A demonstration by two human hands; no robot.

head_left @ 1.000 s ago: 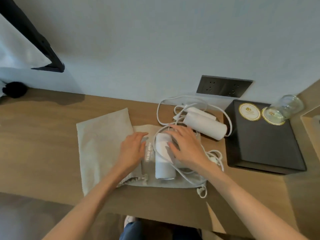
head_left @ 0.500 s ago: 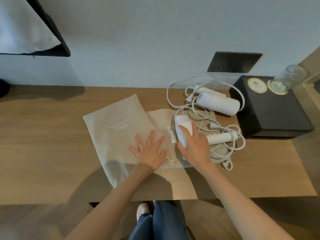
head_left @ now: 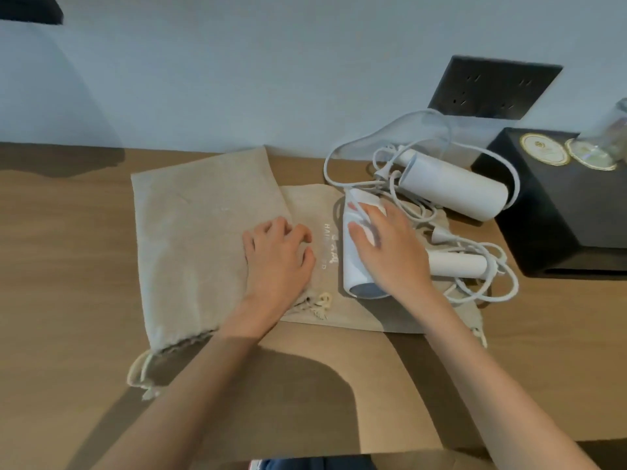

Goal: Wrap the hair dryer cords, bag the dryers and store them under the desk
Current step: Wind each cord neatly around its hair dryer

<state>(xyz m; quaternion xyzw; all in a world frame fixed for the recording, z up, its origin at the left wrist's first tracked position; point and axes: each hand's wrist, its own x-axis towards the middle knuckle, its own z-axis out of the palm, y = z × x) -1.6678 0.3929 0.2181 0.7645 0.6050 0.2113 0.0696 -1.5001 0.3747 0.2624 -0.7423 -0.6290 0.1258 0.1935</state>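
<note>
Centre of frame: your right hand (head_left: 390, 256) grasps the barrel of the nearer white cylindrical plastic hair dryer (head_left: 352, 266), which lies on a beige drawstring cloth bag with printed lettering (head_left: 312, 205). Its white cord (head_left: 475, 290) sprawls in loose loops at right. Your left hand (head_left: 276, 259) is released, bent fingers resting on the fabric where a plain beige cloth bag (head_left: 196, 239) overlaps the lettered one. A second white hair dryer (head_left: 451, 191) lies at upper right on the wooden surface (head_left: 68, 266), just beside a black box (head_left: 559, 212).
</note>
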